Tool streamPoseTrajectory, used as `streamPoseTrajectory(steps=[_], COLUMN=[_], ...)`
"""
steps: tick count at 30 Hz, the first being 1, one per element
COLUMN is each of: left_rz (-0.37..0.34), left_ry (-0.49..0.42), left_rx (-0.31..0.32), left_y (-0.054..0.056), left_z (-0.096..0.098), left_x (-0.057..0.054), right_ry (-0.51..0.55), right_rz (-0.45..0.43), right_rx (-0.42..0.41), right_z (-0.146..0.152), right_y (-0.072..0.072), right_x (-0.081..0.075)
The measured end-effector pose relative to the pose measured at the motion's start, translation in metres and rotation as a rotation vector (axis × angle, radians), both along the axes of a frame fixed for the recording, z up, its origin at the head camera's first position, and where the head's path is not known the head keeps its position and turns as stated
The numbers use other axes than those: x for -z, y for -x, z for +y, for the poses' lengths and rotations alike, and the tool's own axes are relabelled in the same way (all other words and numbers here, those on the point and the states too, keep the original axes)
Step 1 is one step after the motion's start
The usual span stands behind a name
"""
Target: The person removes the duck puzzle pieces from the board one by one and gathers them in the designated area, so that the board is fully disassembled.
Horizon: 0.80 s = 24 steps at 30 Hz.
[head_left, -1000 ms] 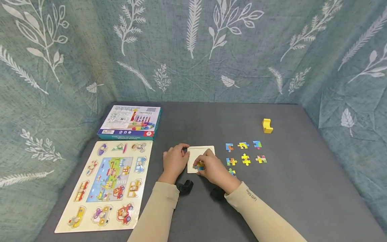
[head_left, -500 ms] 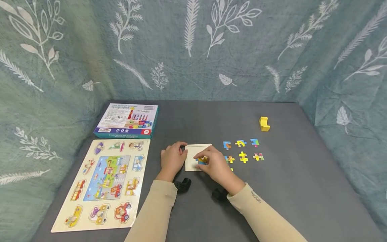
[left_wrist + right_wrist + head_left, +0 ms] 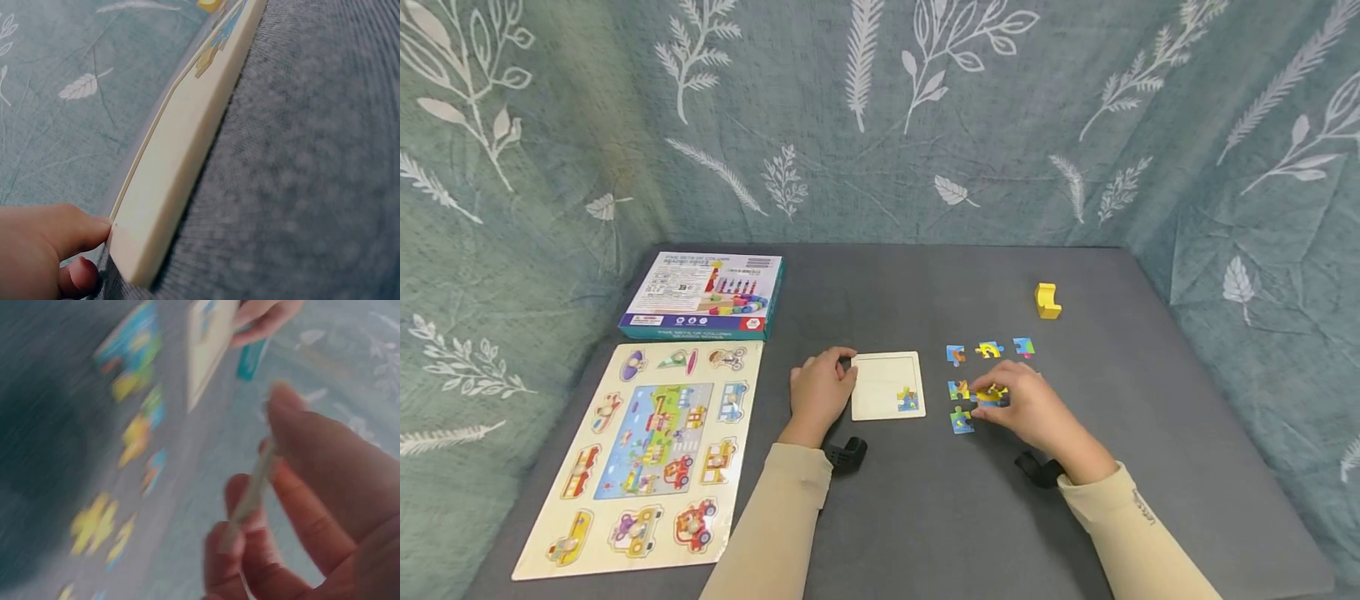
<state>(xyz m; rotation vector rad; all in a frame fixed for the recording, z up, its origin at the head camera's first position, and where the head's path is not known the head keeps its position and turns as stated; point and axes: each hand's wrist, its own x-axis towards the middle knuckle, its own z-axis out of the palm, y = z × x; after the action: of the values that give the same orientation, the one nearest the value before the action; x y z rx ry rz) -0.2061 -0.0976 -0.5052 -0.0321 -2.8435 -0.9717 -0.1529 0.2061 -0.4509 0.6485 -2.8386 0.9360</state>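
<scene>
My right hand [image 3: 1030, 404] pinches a yellow-and-blue jigsaw piece [image 3: 988, 398] above the loose pieces. From the right wrist camera that piece [image 3: 250, 494] shows edge-on between thumb and fingers. My left hand [image 3: 822, 390] touches the upper left side of a small square wooden puzzle tray [image 3: 876, 383]; in the left wrist view a fingertip [image 3: 100, 231] presses at the tray's corner. One jigsaw piece with yellow, green and blue [image 3: 907, 399] lies in the tray's lower right corner. Several loose pieces, such as a yellow-and-blue one [image 3: 988, 349], lie right of the tray, some partly hidden by the right hand.
A large wooden vehicle puzzle board [image 3: 745, 450] lies at the left. Behind it is a flat toy box [image 3: 700, 292]. A yellow curved block [image 3: 1047, 301] stands at the back right of the dark table [image 3: 880, 292]. A patterned green cloth [image 3: 820, 108] hangs around.
My right hand has moved right from over the tray, carrying the jigsaw piece to above the loose pieces. The piece in the tray's corner now shows. My left hand stays at the tray.
</scene>
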Motion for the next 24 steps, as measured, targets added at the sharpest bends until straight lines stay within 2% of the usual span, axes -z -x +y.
streamPoseTrajectory(steps=[3, 5, 13, 19, 22, 24], left_rz=[-0.005, -0.009, -0.012, -0.006, 0.003, 0.005], left_ry=[-0.006, -0.009, -0.008, -0.012, -0.012, -0.012], left_rx=[0.000, 0.000, 0.000, 0.002, 0.004, 0.005], left_y=[0.001, 0.001, 0.000, 0.000, 0.000, 0.000], left_z=[-0.001, -0.001, -0.003, -0.003, -0.003, -0.002], left_x=[0.001, 0.001, 0.002, 0.001, 0.001, 0.002], right_ry=[-0.069, -0.095, -0.152, -0.149, -0.160, -0.183], right_rz=[-0.007, -0.014, 0.091, 0.167, 0.180, 0.157], right_rx=[0.070, 0.083, 0.032, 0.028, 0.040, 0.057], right_z=[0.012, 0.017, 0.021, 0.024, 0.026, 0.025], right_y=[-0.003, -0.005, -0.013, -0.015, -0.014, -0.015], right_x=[0.007, 0.012, 0.023, 0.029, 0.030, 0.029])
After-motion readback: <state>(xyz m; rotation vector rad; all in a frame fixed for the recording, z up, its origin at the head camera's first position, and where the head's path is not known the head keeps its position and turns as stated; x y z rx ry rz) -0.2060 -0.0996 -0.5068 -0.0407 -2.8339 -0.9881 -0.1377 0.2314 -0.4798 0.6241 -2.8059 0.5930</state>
